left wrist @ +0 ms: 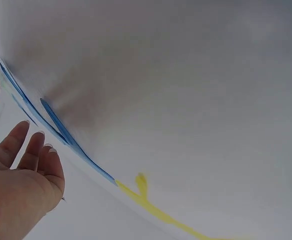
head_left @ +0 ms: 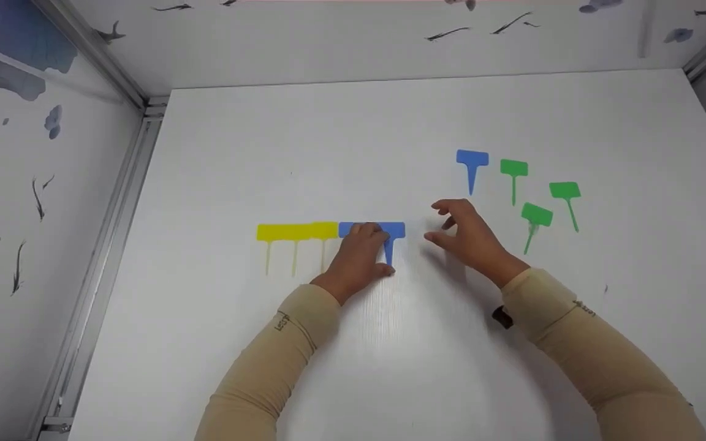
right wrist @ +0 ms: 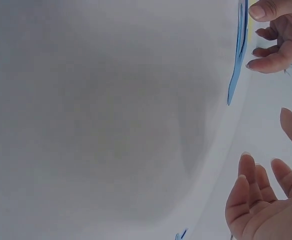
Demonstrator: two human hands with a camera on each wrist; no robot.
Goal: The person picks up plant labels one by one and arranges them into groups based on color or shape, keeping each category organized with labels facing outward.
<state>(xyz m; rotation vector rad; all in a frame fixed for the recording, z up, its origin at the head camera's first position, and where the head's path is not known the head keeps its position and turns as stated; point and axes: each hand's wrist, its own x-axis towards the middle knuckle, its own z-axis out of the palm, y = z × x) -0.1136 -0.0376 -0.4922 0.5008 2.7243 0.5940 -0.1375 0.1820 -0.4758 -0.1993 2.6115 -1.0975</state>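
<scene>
My left hand lies over the blue T-shaped plant labels, its fingertips at their heads and the thumb near the foot of one stem. Part of the blue heads is hidden beneath the fingers. Against their left end stand yellow T-shaped plant labels, heads joined in a straight row and stems toward me. To the right, my right hand hovers with thumb and fingers spread apart, holding nothing. In the right wrist view the right hand's fingers are loosely bent, and the left thumb reaches close to the blue label.
Beyond the right hand lie a loose blue plant label and green ones: one at the back, one nearer, one farthest right. The white table meets patterned panels at the back and left.
</scene>
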